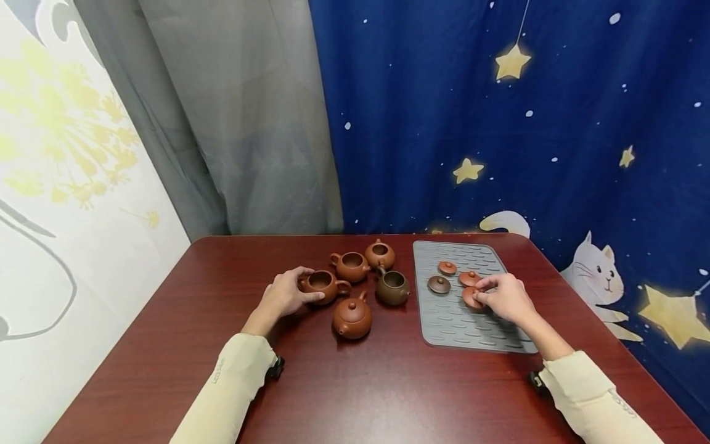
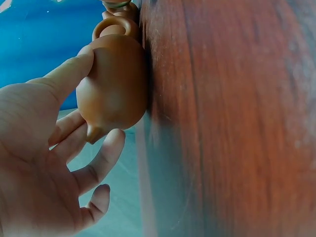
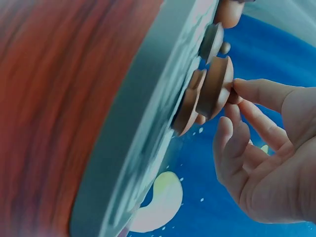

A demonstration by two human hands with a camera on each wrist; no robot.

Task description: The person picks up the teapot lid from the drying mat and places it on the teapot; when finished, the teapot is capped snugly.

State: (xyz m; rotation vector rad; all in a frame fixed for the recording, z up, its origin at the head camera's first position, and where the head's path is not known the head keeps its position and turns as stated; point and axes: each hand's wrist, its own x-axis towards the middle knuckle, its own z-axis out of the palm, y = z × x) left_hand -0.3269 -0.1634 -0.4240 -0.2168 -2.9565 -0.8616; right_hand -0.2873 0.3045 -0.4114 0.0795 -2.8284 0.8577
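Observation:
My left hand (image 1: 285, 293) grips a lidless reddish-brown clay teapot (image 1: 320, 285) on the table, thumb on its near side and fingers at the far side. In the left wrist view the thumb presses the teapot's body (image 2: 113, 81), with the other fingers around the spout end. My right hand (image 1: 507, 297) pinches a reddish teapot lid (image 1: 472, 300) by its knob. The right wrist view shows this lid (image 3: 217, 89) raised off the grey mat, beside another reddish lid (image 3: 187, 106). A dark brown lid (image 1: 439, 284) and a small reddish lid (image 1: 447, 267) lie further left.
A teapot with its lid on (image 1: 352, 319) stands right of my left hand. Behind are two lidless reddish teapots (image 1: 352, 267) and a dark brown one (image 1: 392, 288). The grey ridged mat (image 1: 455, 330) lies on the red-brown table (image 1: 388, 388); curtains (image 1: 399, 123) hang behind.

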